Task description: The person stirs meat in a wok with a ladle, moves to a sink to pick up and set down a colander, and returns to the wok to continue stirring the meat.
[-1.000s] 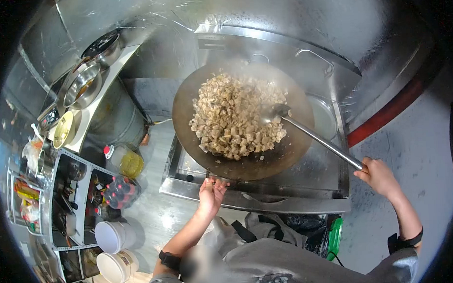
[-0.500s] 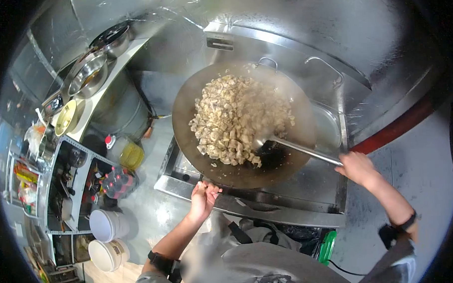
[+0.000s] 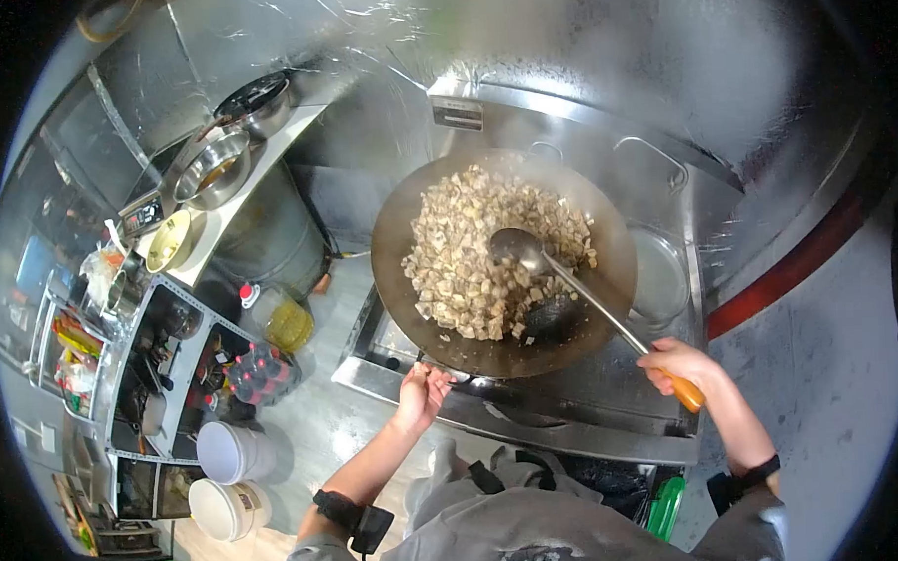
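A large wok (image 3: 393, 273) sits on the stove, heaped with small pale-brown diced pieces (image 3: 458, 250) under rising steam. My right hand (image 3: 681, 363) is closed round a long metal ladle (image 3: 596, 297) with a wooden grip end. The ladle's bowl rests over the right part of the heap, its rounded side partly among the pieces. At the wok's near rim, my left hand (image 3: 424, 392) has its fingers curled on the near loop handle (image 3: 459, 379); the fingers partly hide that handle. A bare dark patch of wok shows at lower right of the food.
The steel stove edge (image 3: 563, 437) runs between my body and the wok. To the left stand an oil jug (image 3: 280, 316), bundled bottles (image 3: 259, 374), white buckets (image 3: 227, 451) and a shelf rack (image 3: 188, 324). Metal bowls (image 3: 213, 170) sit on a counter. A tap (image 3: 652, 145) is behind.
The ladle's bowl has moved up and left onto the food, and my right hand has shifted down, showing the wooden grip. My left hand stays at the near handle. The whole view has shifted slightly.
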The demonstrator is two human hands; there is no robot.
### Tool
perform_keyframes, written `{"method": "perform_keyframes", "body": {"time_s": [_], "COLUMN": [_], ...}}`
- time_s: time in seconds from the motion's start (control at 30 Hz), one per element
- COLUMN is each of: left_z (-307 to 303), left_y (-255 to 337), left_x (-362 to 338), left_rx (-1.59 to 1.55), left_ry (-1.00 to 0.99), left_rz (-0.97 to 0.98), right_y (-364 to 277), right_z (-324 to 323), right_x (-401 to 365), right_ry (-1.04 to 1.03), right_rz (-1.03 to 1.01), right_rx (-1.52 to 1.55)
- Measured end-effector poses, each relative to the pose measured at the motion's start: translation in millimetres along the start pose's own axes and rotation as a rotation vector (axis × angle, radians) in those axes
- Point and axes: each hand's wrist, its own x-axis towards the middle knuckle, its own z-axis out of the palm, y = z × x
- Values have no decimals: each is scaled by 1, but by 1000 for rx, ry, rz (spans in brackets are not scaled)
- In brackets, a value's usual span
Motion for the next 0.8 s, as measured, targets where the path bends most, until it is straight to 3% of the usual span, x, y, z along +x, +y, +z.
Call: {"method": "perform_keyframes", "body": {"time_s": [0.1,0.17,0.3,0.43,0.5,0.57,0.63,0.8], "left_z": [-3,1,2,-8,-2,-1,0,-1], "left_y": [-4,-3,1,-2,-1,-1,-3,-1], "left_x": [1,-1,-1,4,5,5,4,3], "left_rx": [-26,5,64,29,26,87,52,7], "left_ry": [-20,4,21,-9,21,122,47,-1], "left_rz": [26,17,4,4,26,8,63,47], "right_y": [-13,-33,-88,-134,-135,-111,-80,-24], "right_z": [1,3,5,46,61,85,99,92], "right_x": [-27,-8,69,134,173,185,177,127], "right_ry": [166,259,458,593,538,443,463,399], "right_rz": [-11,-265,-505,-419,-361,-255,-220,-165], "right_rx": [66,-240,-632,-663,-738,-681,-861,-945]}}
